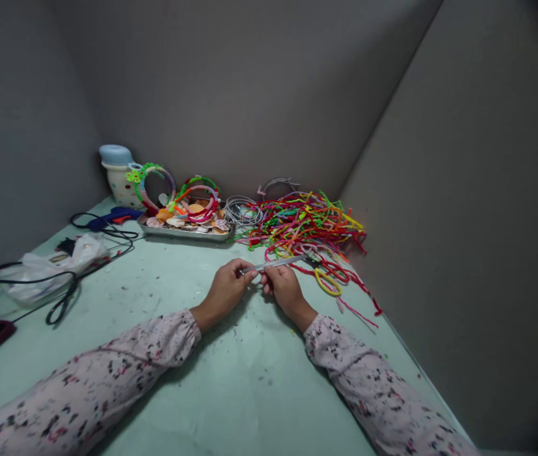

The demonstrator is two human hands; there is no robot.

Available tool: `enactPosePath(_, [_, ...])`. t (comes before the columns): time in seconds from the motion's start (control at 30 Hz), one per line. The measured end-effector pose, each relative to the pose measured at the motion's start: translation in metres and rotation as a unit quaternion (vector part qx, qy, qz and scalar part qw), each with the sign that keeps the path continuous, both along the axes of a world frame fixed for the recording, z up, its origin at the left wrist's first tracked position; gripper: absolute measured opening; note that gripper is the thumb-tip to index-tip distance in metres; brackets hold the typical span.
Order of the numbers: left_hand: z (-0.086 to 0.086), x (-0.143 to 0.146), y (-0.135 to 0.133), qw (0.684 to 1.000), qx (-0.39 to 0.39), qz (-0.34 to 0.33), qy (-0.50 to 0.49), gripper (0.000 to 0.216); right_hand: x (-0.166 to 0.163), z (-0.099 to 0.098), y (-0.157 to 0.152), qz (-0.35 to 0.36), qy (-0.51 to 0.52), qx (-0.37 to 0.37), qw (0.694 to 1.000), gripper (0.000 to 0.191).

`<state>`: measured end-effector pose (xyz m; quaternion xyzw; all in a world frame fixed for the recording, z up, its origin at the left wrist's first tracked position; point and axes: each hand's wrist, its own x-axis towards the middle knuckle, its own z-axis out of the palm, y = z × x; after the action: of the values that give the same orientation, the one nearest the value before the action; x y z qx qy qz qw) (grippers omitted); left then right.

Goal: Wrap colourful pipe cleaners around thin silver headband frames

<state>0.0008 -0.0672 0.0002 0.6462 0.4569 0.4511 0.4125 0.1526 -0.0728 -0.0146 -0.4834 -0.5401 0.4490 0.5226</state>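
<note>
Nearer the wearer than the metal tray (pixel 186 235) and a little to its right, a thin grey strip (pixel 282 261) is held above the pale green table (pixel 250 380). The left hand (pixel 231 284) has its thumb and fingers pinched together on the strip's near end; the right hand (pixel 285 289) is closed on it just beside, leaving the other end jutting out past the knuckles, toward the right. Both forearms wear loose floral sleeves (pixel 131 361). In the tray lie shells (pixel 174 222), with fuzzy, colourful hoops (pixel 152 168) standing over them (one carries a green flower shape). Just beside the tray's right end sits a coil of grey wire (pixel 240 218), and beyond that spreads a tangled heap of bright fuzzy stems (pixel 307 225). A yellow loop (pixel 328 283) lies nearer than the heap, right of the tray. Left of the tray are a spotted cup (pixel 121 183) with a blue lid, a black cable (pixel 107 231) and a crumpled plastic bag (pixel 41 272).
</note>
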Motion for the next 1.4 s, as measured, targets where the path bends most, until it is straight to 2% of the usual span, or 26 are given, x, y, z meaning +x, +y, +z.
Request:
enactPosePath(0.3, [0.0069, 0.0012, -0.0035, 0.999, -0.033, -0.012, -0.005, 0.024, 0.0016, -0.0041, -0.0011, -0.001, -0.024, 0.014, 1.000, 0.036])
enactPosePath(0.8, [0.0001, 0.0005, -0.0022, 0.999, -0.021, -0.040, -0.012, 0.021, -0.0010, -0.0008, -0.0056, -0.011, -0.049, 0.054, 0.997, 0.040])
enactPosePath(1.1, [-0.0017, 0.0017, -0.0024, 0.999, -0.034, -0.029, -0.030, 0.022, -0.0002, 0.0001, -0.0037, -0.017, -0.057, 0.055, 0.997, 0.040])
enactPosePath(1.4, [-0.0023, 0.0002, -0.0007, 0.999, -0.032, -0.025, 0.011, 0.024, -0.0019, -0.0009, -0.0033, -0.018, -0.037, 0.024, 0.999, 0.038])
